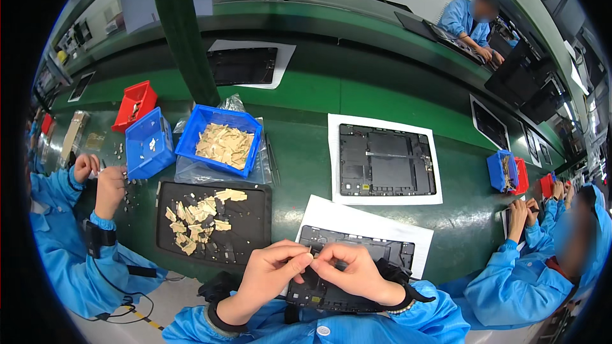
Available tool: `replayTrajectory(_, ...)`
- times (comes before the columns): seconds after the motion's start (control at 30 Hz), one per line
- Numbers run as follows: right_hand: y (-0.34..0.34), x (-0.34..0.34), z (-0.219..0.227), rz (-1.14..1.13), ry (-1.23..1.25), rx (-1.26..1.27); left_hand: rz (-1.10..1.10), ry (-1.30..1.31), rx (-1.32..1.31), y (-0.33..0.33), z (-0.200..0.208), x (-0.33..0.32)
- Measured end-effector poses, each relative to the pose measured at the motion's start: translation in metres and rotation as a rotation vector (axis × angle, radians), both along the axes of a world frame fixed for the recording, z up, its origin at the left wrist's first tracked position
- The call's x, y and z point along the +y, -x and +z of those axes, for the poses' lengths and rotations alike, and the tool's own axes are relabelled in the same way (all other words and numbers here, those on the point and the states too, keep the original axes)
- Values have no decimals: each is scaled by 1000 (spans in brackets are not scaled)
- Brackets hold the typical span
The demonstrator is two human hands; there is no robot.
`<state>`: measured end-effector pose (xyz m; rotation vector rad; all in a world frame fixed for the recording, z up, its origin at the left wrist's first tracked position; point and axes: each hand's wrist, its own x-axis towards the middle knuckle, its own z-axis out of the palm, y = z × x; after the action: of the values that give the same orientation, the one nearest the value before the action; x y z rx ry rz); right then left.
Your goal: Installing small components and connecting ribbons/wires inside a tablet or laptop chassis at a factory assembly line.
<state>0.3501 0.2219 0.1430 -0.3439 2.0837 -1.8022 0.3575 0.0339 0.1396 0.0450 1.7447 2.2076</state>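
Note:
My left hand (273, 272) and my right hand (352, 272) meet fingertip to fingertip, each in a pinch. Between them is something small, too tiny to name. Just beneath lies a black tablet housing (398, 251) on a white sheet (322, 212), partly hidden by my hands and sleeves. To the left, a black tray (255, 242) holds torn tan paper pieces (199, 216) and small dark bits. Beyond it, a blue bin (250, 164) is heaped with similar tan pieces (223, 145).
A second black tablet housing (389, 162) rests on a white sheet farther off. Tweezers-like tools (273, 159) lie beside the blue bin. Another blue bin (150, 146) and a red bin (135, 105) stand at the left. Co-workers' hands (109, 185) are on the left and right.

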Motion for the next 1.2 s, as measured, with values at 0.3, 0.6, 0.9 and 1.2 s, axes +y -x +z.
replayTrajectory(0.3, 21, 0, 13, 145, -129, 241, -42, 616, 450, 2, 23, -9)
replayTrajectory(0.6, 15, 1, 23, -64, -114, 395, 228, 972, 1014, 3, 16, -4)
replayTrajectory(0.9, 12, -7, 10, -50, -77, 377, 247, 1288, 1262, -2, 16, -8)
replayTrajectory(1.2, 22, -12, 23, -54, -120, 464, 192, 753, 843, 9, 19, -5)
